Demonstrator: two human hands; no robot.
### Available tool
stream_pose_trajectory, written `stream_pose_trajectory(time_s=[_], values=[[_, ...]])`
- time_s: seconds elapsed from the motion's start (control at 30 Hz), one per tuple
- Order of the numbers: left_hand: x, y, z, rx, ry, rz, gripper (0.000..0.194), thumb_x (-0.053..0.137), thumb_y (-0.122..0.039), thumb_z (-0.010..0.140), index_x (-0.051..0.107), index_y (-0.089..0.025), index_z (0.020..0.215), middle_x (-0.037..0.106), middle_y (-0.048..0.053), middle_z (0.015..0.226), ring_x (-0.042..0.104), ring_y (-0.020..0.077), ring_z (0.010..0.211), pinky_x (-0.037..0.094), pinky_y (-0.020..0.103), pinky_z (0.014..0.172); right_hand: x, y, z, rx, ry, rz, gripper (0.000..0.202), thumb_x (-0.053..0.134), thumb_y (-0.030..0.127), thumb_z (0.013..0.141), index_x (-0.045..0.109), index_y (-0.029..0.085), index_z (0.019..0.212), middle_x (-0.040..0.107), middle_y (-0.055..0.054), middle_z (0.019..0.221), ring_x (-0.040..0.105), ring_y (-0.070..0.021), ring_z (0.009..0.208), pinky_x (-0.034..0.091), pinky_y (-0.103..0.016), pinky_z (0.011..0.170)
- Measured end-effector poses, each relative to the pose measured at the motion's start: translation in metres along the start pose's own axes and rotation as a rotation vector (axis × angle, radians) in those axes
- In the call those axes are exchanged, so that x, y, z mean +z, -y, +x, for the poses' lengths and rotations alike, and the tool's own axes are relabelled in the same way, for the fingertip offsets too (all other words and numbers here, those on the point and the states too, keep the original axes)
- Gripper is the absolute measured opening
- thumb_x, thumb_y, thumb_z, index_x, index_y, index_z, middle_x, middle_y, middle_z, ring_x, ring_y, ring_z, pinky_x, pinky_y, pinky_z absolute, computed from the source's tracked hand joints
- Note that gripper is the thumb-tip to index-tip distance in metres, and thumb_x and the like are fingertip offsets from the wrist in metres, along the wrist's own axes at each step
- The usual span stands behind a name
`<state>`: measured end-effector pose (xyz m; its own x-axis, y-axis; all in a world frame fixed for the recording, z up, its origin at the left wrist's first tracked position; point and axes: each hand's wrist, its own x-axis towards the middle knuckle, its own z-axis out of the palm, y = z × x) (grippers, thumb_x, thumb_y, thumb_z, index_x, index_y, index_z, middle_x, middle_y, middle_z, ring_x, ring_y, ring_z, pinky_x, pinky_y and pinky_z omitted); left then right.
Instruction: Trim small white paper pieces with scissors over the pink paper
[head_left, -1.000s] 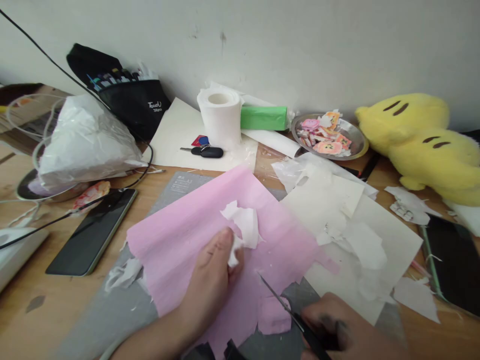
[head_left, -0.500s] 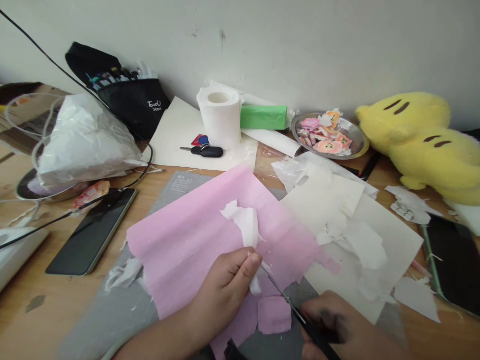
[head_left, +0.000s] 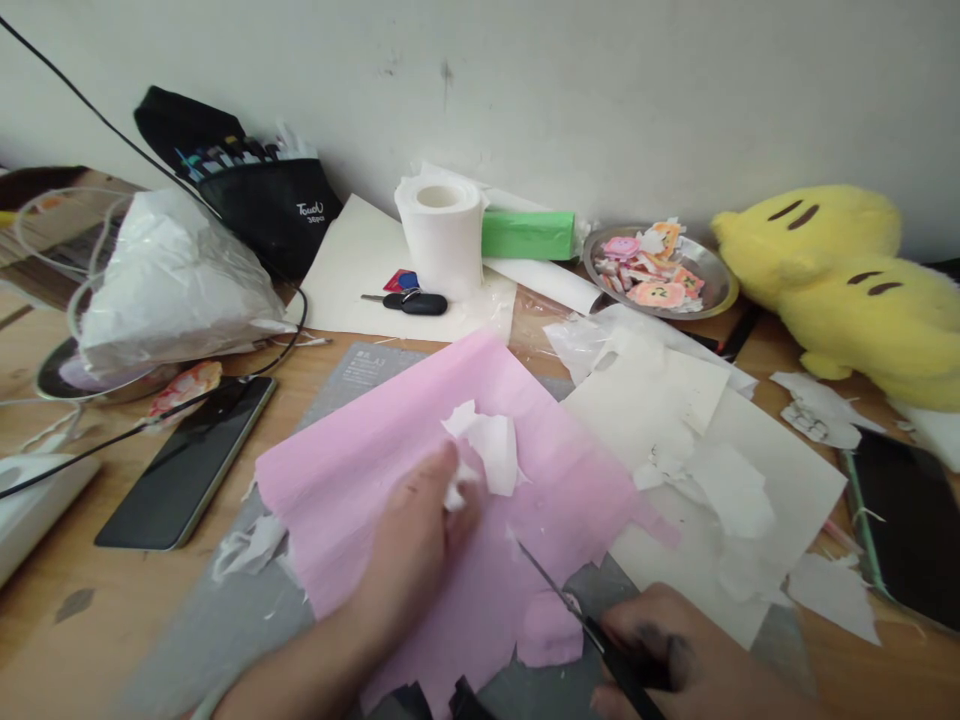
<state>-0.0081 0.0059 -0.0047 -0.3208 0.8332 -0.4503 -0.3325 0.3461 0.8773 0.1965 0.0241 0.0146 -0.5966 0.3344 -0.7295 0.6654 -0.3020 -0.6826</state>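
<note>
head view: the left hand (head_left: 420,530), a little blurred, is at seven o'clock, grip pinched on a white scrap (head_left: 455,492) over a pink sheet (head_left: 360,460) that runs from the centre down to six. at five, the right hand (head_left: 697,650) is wrapped round a black-handled tool (head_left: 616,660), its thin tip aimed toward eleven. the black pen case (head_left: 259,220) at ten reads, as far as i can see, "touch" above "36pcs"; the grey mat (head_left: 172,650) shows "a3" at nine.
</note>
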Motion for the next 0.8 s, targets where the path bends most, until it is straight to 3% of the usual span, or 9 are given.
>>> stream_pose_trajectory(time_s=[0.03, 0.1, 0.23, 0.4, 0.57, 0.8], values=[[0.0, -0.001, 0.002, 0.035, -0.058, -0.028, 0.045, 0.049, -0.055, 0.083, 0.039, -0.022, 0.054, 0.03, -0.007, 0.048, 0.027, 0.0094, 0.043, 0.028, 0.022, 0.044, 0.0, 0.0, 0.0, -0.002, 0.003, -0.008, 0.029, 0.056, 0.032, 0.07, 0.033, 0.02, 0.057, 0.029, 0.005, 0.059, 0.03, -0.011, 0.058, 0.022, -0.022, 0.049], [0.0, -0.003, 0.002, 0.038, -0.065, -0.016, 0.046, 0.048, -0.053, 0.085, 0.038, -0.021, 0.053, 0.03, -0.007, 0.048, 0.028, 0.0094, 0.043, 0.027, 0.021, 0.043, -0.001, 0.0, 0.0, -0.005, 0.001, -0.009, 0.029, 0.056, 0.031, 0.07, 0.033, 0.02, 0.057, 0.029, 0.005, 0.059, 0.03, -0.0108, 0.058, 0.021, -0.022, 0.049], [0.001, 0.002, -0.007, -0.018, 0.117, 0.078, 0.044, 0.052, -0.059, 0.08, 0.052, -0.019, 0.062, 0.043, -0.004, 0.054, 0.034, 0.0102, 0.048, 0.028, 0.022, 0.044, -0.004, 0.003, -0.005, 0.013, 0.023, 0.04, 0.025, 0.059, 0.029, 0.069, 0.038, 0.019, 0.058, 0.033, 0.005, 0.058, 0.033, -0.0105, 0.058, 0.024, -0.02, 0.048], [0.001, 0.004, -0.011, 0.101, 0.199, 0.29, 0.046, 0.04, -0.058, 0.087, 0.049, -0.019, 0.062, 0.043, -0.003, 0.058, 0.037, 0.0125, 0.054, 0.031, 0.024, 0.051, -0.003, 0.01, -0.01, 0.004, 0.031, 0.085, 0.024, 0.063, 0.031, 0.067, 0.045, 0.017, 0.06, 0.04, 0.004, 0.057, 0.035, -0.0088, 0.055, 0.028, -0.019, 0.048], [0.003, 0.002, -0.011, 0.164, 0.401, 0.456, 0.04, 0.034, -0.047, 0.091, 0.036, -0.022, 0.059, 0.035, -0.005, 0.058, 0.033, 0.013, 0.056, 0.029, 0.024, 0.054, -0.004, 0.005, -0.007, -0.028, 0.067, 0.082, 0.027, 0.062, 0.03, 0.07, 0.04, 0.018, 0.059, 0.034, 0.006, 0.057, 0.032, -0.0083, 0.055, 0.025, -0.019, 0.046], [0.004, 0.002, -0.011, 0.109, 0.34, 0.453, 0.038, 0.032, -0.046, 0.091, 0.035, -0.022, 0.061, 0.032, -0.005, 0.06, 0.03, 0.0134, 0.057, 0.028, 0.025, 0.054, -0.005, -0.007, 0.001, -0.075, 0.036, 0.047, 0.033, 0.061, 0.031, 0.075, 0.036, 0.019, 0.058, 0.03, 0.006, 0.057, 0.028, -0.0079, 0.055, 0.022, -0.02, 0.047]])
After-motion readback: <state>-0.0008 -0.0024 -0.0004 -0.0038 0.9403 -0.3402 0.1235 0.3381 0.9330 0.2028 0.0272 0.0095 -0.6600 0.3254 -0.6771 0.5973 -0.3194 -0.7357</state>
